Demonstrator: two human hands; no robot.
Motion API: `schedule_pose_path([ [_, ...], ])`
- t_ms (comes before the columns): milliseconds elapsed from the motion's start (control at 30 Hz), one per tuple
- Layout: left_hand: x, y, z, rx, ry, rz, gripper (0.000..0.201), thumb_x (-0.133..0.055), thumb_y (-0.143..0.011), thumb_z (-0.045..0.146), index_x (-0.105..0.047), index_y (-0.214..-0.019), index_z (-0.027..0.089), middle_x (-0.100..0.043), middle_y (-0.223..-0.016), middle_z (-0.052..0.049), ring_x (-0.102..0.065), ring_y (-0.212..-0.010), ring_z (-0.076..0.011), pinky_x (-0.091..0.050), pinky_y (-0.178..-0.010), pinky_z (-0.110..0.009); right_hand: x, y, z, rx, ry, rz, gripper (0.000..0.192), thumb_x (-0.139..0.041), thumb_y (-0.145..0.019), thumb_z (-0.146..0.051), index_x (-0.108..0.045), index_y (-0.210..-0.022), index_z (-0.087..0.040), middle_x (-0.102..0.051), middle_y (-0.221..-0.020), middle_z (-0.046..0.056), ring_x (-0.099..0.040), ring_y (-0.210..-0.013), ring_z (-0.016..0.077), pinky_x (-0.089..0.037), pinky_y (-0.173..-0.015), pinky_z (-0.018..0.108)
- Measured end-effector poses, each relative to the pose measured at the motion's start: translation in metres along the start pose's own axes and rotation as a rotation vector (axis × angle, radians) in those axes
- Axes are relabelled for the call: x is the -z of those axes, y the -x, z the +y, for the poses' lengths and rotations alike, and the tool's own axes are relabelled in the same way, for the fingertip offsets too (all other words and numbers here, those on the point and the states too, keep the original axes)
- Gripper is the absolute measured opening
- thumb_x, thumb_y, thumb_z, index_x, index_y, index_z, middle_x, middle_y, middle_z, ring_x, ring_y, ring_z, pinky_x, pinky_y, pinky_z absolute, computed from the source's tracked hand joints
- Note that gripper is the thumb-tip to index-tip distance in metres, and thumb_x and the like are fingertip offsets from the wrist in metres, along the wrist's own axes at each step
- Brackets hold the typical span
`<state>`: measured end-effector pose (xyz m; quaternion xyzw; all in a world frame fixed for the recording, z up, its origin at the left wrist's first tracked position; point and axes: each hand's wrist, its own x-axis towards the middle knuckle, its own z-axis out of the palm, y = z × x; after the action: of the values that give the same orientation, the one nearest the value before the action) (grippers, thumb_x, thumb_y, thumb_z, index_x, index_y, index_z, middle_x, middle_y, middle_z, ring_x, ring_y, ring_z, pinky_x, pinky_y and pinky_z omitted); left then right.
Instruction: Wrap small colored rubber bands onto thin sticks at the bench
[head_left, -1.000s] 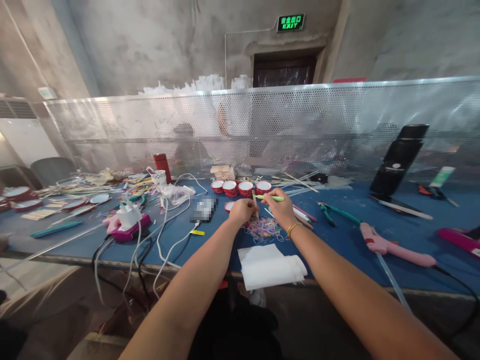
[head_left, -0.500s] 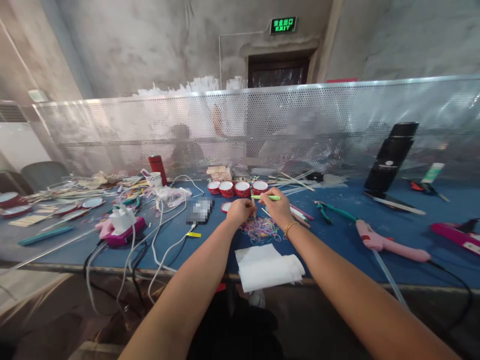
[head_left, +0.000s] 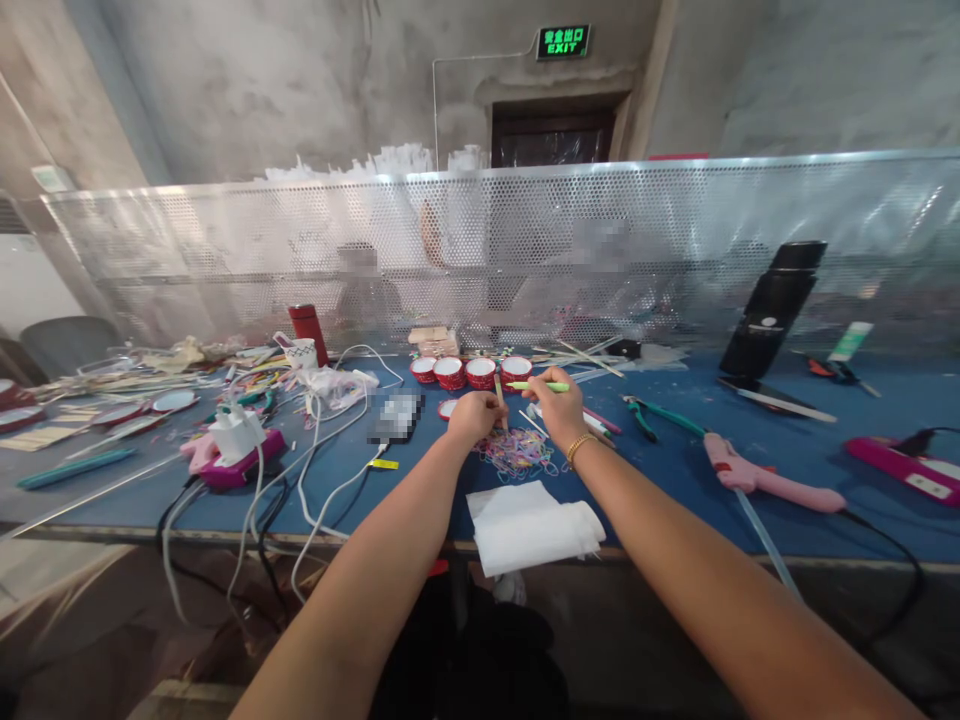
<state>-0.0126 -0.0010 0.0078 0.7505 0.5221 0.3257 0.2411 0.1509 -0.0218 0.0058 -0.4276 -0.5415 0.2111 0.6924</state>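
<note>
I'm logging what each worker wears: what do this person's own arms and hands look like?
The left hand and right hand are ungloved, and no sleeves show on either arm. A gold-coloured bracelet circles the right wrist; none shows on the left.

Illumination is moderate and diffuse over the blue tabletop; the area beneath it is dark. The exit sign emits green light. Glare streaks the perforated screen, notably at upper right. Wide-angle distortion stretches the forearms toward the lower edge. Fine detail softens at the left hand and right hand. Pixelation masks the phone.
</note>
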Motion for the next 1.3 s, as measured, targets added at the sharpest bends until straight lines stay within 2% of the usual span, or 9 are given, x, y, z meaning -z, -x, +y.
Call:
schedule_pose_path([
  [167, 0.001, 0.001, 0.001, -0.023, -0.025, 0.008, 0.015, -0.067, -0.086, 0.028, -0.077, -0.083, 0.018, -0.076, -0.078, -0.003, -0.066, -0.069, -0.0134, -0.047, -0.067, -0.022, 0.0, 0.003, -0.003, 0.042, 0.045, -0.047, 0.021, -0.063, -0.076, -0.041, -0.057, -0.066, -0.024, -0.069, -0.063, 0.001, -0.063, -0.064, 0.0195, -0.046, -0.067, 0.031],
  [467, 0.002, 0.004, 0.004, -0.043, -0.056, -0.001, 0.017, -0.064, -0.088, 0.027, -0.075, -0.078, 0.018, -0.076, -0.077, -0.002, -0.064, -0.067, -0.0127, -0.044, -0.063, -0.022, -0.003, 0.007, -0.009, 0.022, 0.035, -0.08, 0.022, -0.063, -0.075, -0.044, -0.056, -0.066, -0.025, -0.068, -0.063, 0.0, -0.061, -0.06, 0.019, -0.045, -0.063, 0.031],
  [733, 0.001, 0.003, 0.005, 0.005, -0.014, -0.012, 0.013, -0.065, -0.087, 0.025, -0.075, -0.083, 0.018, -0.077, -0.079, -0.003, -0.066, -0.068, -0.013, -0.046, -0.064, -0.021, 0.001, 0.004, -0.007, 0.048, 0.106, -0.025, 0.021, -0.061, -0.076, -0.043, -0.057, -0.066, -0.025, -0.069, -0.065, 0.002, -0.063, -0.067, 0.0209, -0.047, -0.069, 0.033],
  [1000, 0.003, 0.006, 0.007, -0.023, -0.052, -0.001, 0.015, -0.065, -0.087, 0.025, -0.075, -0.08, 0.017, -0.077, -0.079, -0.003, -0.065, -0.067, -0.0132, -0.044, -0.063, -0.022, -0.002, 0.009, -0.011, 0.026, 0.08, -0.104, 0.021, -0.062, -0.077, -0.043, -0.056, -0.067, -0.025, -0.068, -0.063, 0.0, -0.058, -0.059, 0.0178, -0.044, -0.061, 0.03],
  [1300, 0.002, 0.005, 0.007, 0.023, -0.025, -0.004, 0.012, -0.067, -0.087, 0.025, -0.077, -0.083, 0.018, -0.077, -0.08, -0.003, -0.066, -0.067, -0.0126, -0.047, -0.066, -0.021, 0.0, 0.005, -0.009, 0.041, 0.084, -0.041, 0.021, -0.061, -0.076, -0.042, -0.055, -0.067, -0.025, -0.068, -0.063, 0.001, -0.063, -0.064, 0.0198, -0.047, -0.068, 0.032],
])
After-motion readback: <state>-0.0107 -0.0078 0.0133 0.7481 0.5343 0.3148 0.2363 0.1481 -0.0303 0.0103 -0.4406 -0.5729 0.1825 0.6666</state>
